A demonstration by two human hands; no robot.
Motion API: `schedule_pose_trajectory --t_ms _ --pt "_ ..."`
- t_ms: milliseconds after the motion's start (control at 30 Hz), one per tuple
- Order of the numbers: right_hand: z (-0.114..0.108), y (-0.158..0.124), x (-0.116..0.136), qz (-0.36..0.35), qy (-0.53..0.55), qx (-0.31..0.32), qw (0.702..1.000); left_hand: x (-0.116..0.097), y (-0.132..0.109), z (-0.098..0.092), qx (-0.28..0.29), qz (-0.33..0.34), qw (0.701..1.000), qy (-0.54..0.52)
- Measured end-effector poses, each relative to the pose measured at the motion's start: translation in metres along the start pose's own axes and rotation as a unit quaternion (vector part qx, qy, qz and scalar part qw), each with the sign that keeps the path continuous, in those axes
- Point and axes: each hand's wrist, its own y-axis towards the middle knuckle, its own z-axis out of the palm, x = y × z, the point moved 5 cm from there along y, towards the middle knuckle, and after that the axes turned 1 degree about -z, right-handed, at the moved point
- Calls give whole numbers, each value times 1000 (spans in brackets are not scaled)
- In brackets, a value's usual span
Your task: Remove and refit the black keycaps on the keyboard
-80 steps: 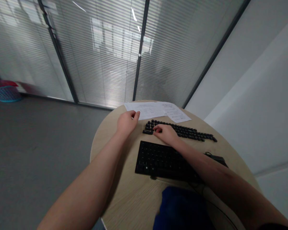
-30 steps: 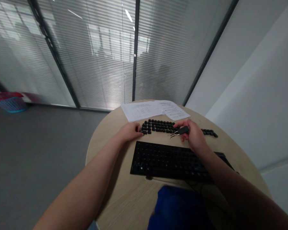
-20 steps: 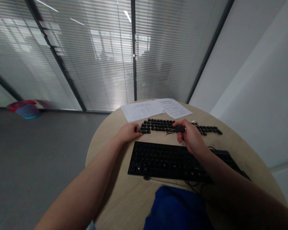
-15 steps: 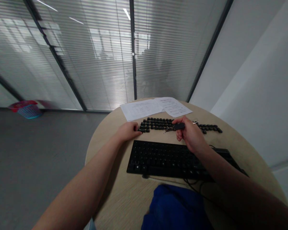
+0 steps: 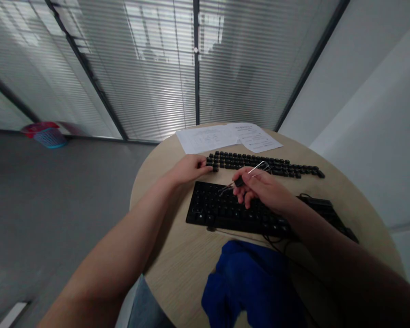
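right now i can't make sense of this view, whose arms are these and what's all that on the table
There is no machine here: these are a person's two bare hands, seen from a camera worn on their head, looking forward and down. The left hand is at the left end of rows of loose black keycaps. The right hand holds what looks like a wire keycap puller. The rounded table also bears a black keyboard and printed sheets; blue cloth shows between the forearms.
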Motion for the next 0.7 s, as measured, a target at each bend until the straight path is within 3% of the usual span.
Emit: schedule_pose_trajectory --t_ms 300,700 --pt "28 -1 -38 -25 -85 -69 994 -35 -3 29 78 85 992 46" --pt "34 -4 -48 -69 -176 -32 981 -49 -1 53 94 121 983 100"
